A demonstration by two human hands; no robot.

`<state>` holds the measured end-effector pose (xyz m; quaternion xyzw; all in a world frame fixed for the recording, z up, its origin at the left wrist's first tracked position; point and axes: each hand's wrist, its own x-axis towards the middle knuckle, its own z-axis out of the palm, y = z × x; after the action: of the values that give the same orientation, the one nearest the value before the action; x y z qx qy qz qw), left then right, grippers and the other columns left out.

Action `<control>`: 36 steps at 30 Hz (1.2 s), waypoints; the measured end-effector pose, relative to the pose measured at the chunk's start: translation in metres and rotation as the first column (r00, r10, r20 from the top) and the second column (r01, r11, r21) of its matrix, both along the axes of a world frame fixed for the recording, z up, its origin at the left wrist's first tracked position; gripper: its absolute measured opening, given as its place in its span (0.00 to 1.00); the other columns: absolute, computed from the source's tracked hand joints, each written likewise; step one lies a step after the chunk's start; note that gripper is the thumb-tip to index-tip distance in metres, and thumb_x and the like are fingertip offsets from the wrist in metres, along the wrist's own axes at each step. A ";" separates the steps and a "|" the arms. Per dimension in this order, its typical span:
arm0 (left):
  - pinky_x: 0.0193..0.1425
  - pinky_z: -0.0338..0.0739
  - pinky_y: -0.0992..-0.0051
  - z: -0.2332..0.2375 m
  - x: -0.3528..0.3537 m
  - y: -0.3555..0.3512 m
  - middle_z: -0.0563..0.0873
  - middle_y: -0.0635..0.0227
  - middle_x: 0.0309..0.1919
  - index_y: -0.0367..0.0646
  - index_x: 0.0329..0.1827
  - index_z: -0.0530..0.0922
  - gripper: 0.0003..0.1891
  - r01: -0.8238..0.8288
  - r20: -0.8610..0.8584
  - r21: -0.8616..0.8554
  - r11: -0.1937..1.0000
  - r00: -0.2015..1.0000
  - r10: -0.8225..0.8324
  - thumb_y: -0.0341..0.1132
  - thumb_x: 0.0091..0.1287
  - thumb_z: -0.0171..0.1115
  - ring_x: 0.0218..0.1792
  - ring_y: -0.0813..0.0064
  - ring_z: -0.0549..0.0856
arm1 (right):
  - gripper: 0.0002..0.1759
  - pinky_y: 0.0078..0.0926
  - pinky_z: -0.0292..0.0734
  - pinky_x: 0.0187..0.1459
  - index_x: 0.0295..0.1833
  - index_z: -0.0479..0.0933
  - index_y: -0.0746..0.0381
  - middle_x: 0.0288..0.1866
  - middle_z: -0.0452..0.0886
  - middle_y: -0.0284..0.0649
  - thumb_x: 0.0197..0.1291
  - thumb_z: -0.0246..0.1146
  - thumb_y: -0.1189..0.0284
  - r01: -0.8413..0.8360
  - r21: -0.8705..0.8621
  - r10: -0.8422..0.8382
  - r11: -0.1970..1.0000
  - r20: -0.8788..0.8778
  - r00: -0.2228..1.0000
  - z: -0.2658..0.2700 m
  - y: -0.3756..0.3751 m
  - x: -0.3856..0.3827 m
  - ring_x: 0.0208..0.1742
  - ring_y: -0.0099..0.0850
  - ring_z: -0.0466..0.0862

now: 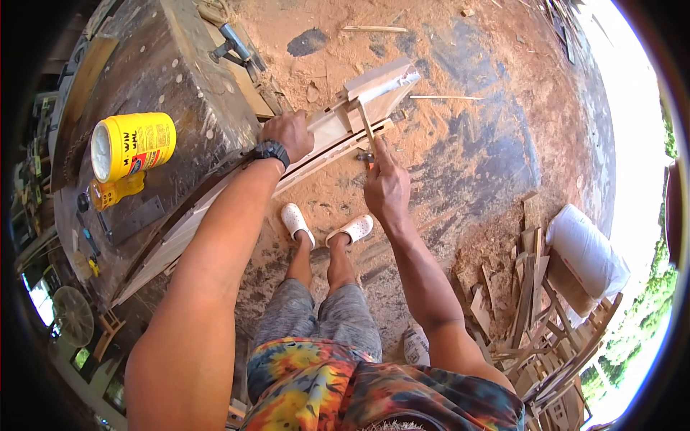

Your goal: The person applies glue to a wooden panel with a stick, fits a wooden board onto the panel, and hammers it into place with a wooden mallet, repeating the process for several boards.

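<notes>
My left hand [289, 135], with a dark watch on the wrist, is closed on the edge of a long pale wooden frame [327, 133] beside the workbench. What its fingers grip is partly hidden by the hand. In my right hand [387, 183] is a thin wooden stick [367, 123], pointing away from me, its far end touching the frame near a white-smeared part [387, 86]. Something small and orange shows just left of my right fingers, too small to make out.
A yellow tub [152, 140] and a smaller yellow bottle [118, 190] stand on the dark workbench [190, 108] at left. A blue clamp [236, 44] is at its far edge. Sawdust covers the floor. Scrap wood [528, 280] and a white sack [586, 251] lie at right.
</notes>
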<state>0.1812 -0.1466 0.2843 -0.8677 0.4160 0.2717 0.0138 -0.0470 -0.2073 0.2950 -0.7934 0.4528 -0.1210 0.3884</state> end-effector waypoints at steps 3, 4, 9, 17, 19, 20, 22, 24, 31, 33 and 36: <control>0.57 0.82 0.52 -0.002 0.000 0.000 0.89 0.43 0.44 0.37 0.47 0.83 0.18 0.006 0.004 -0.013 1.000 1.000 -0.006 0.42 0.62 0.67 0.49 0.44 0.88 | 0.25 0.50 0.82 0.44 0.70 0.77 0.61 0.46 0.86 0.59 0.67 0.54 0.79 -0.057 0.008 0.057 0.998 0.007 0.998 0.006 0.003 -0.003 0.42 0.56 0.87; 0.57 0.82 0.52 -0.002 -0.001 0.000 0.89 0.43 0.44 0.37 0.47 0.83 0.18 0.006 0.003 -0.015 1.000 1.000 -0.006 0.42 0.62 0.67 0.49 0.44 0.88 | 0.25 0.49 0.82 0.44 0.70 0.77 0.61 0.46 0.86 0.59 0.67 0.54 0.79 -0.018 0.059 0.017 0.998 0.022 1.000 0.008 0.002 -0.006 0.42 0.56 0.87; 0.57 0.82 0.52 -0.008 0.000 0.002 0.89 0.43 0.44 0.37 0.46 0.83 0.17 0.011 0.035 -0.045 0.999 0.999 -0.010 0.41 0.61 0.68 0.49 0.43 0.88 | 0.23 0.47 0.83 0.44 0.68 0.79 0.61 0.49 0.87 0.59 0.69 0.54 0.77 0.024 0.085 -0.024 0.996 -0.006 1.000 0.015 -0.015 -0.009 0.43 0.56 0.89; 0.57 0.82 0.53 -0.006 0.001 0.001 0.89 0.46 0.46 0.37 0.46 0.84 0.17 -0.003 -0.004 -0.038 0.999 1.000 0.003 0.42 0.60 0.68 0.49 0.45 0.88 | 0.25 0.27 0.84 0.30 0.74 0.73 0.60 0.43 0.91 0.46 0.73 0.55 0.76 0.106 0.227 -0.096 0.968 -0.056 0.994 0.026 -0.046 -0.041 0.30 0.27 0.87; 0.57 0.82 0.53 -0.001 0.001 0.000 0.89 0.46 0.46 0.37 0.47 0.84 0.18 -0.018 -0.007 -0.030 0.999 1.000 0.017 0.42 0.60 0.68 0.50 0.44 0.88 | 0.25 0.26 0.81 0.28 0.72 0.75 0.62 0.36 0.89 0.44 0.72 0.54 0.76 0.211 0.315 -0.223 0.925 0.002 0.975 0.033 -0.063 -0.053 0.28 0.24 0.85; 0.57 0.82 0.53 0.001 0.001 -0.001 0.89 0.47 0.47 0.36 0.48 0.83 0.19 -0.021 -0.010 0.018 1.000 1.000 0.022 0.42 0.61 0.67 0.50 0.45 0.88 | 0.24 0.24 0.81 0.30 0.73 0.75 0.61 0.39 0.90 0.42 0.73 0.55 0.76 0.226 0.347 -0.272 0.910 0.090 0.958 0.032 -0.072 -0.058 0.31 0.23 0.86; 0.57 0.83 0.54 -0.002 0.003 -0.002 0.89 0.47 0.48 0.37 0.49 0.83 0.19 -0.018 -0.009 0.023 1.000 1.000 0.019 0.42 0.61 0.67 0.50 0.45 0.88 | 0.24 0.20 0.83 0.34 0.74 0.75 0.58 0.47 0.90 0.38 0.74 0.57 0.77 0.201 0.372 -0.275 0.906 0.156 0.949 0.041 -0.097 -0.065 0.37 0.21 0.87; 0.56 0.83 0.54 -0.011 0.004 0.002 0.89 0.48 0.49 0.37 0.49 0.83 0.19 -0.016 -0.015 0.002 1.000 1.000 0.016 0.41 0.61 0.67 0.50 0.46 0.88 | 0.24 0.21 0.83 0.35 0.73 0.76 0.57 0.49 0.91 0.39 0.74 0.59 0.77 0.148 0.331 -0.221 0.932 0.196 0.955 0.053 -0.124 -0.065 0.38 0.21 0.87; 0.51 0.85 0.50 -0.012 0.007 0.005 0.89 0.43 0.43 0.38 0.55 0.83 0.21 -0.011 -0.054 -0.055 0.998 0.999 0.008 0.39 0.62 0.60 0.45 0.44 0.90 | 0.21 0.26 0.85 0.46 0.69 0.79 0.62 0.50 0.91 0.41 0.72 0.62 0.76 -0.151 0.143 0.124 0.978 0.178 0.976 0.081 -0.232 -0.041 0.41 0.26 0.89; 0.51 0.85 0.51 -0.005 0.005 0.006 0.89 0.44 0.42 0.38 0.54 0.84 0.21 -0.037 -0.078 -0.085 0.996 0.996 0.030 0.40 0.61 0.62 0.45 0.44 0.90 | 0.20 0.26 0.85 0.49 0.68 0.80 0.63 0.51 0.91 0.41 0.72 0.62 0.75 -0.206 0.194 0.189 0.959 0.105 0.976 0.093 -0.258 -0.026 0.44 0.26 0.89; 0.51 0.85 0.52 -0.005 0.006 0.006 0.89 0.46 0.42 0.37 0.51 0.84 0.21 -0.059 -0.079 -0.136 0.989 0.996 0.049 0.43 0.59 0.67 0.45 0.45 0.89 | 0.20 0.26 0.83 0.51 0.68 0.80 0.63 0.52 0.91 0.41 0.72 0.62 0.74 -0.254 0.352 0.249 0.901 0.061 0.967 0.099 -0.289 0.003 0.45 0.24 0.87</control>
<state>0.1874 -0.1404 0.2792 -0.8668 0.4102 0.2750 -0.0693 -0.0437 -0.4959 0.3944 -0.7604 0.3582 0.0086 0.5417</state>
